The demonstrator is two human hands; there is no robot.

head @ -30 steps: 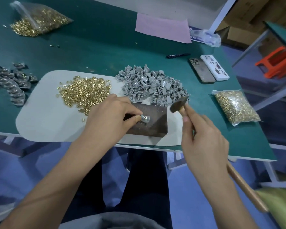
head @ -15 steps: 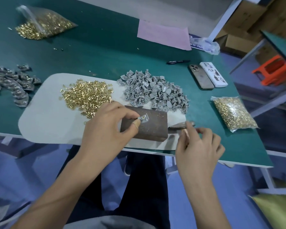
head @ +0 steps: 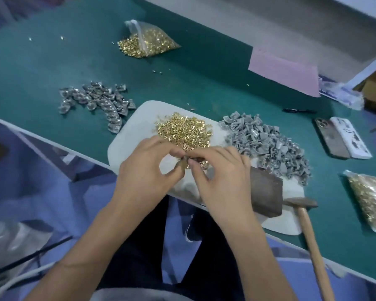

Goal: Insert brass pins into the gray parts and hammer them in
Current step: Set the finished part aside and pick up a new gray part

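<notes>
My left hand [head: 146,170] and my right hand [head: 221,177] meet fingertip to fingertip at the near edge of the loose brass pin pile [head: 182,131] on the white mat [head: 130,131]. My left thumb and fingers pinch a small gray part [head: 182,164], mostly hidden. My right fingertips pinch something tiny against it, seemingly a brass pin. The heap of gray parts [head: 267,144] lies right of the pins. The dark metal block [head: 265,194] sits beside my right wrist. The hammer [head: 302,203] lies on the table right of the block, its wooden handle pointing toward me.
A pile of darker gray parts [head: 96,101] lies left on the green table. Bags of brass pins sit far back [head: 148,42] and at the right [head: 369,198]. Two phones [head: 339,137], a pen [head: 297,110] and a pink sheet [head: 282,74] lie at the back right.
My right hand put the hammer down beside the block and came over to the pin pile. My left hand lifted the gray part off the block to meet it. My head turned left.
</notes>
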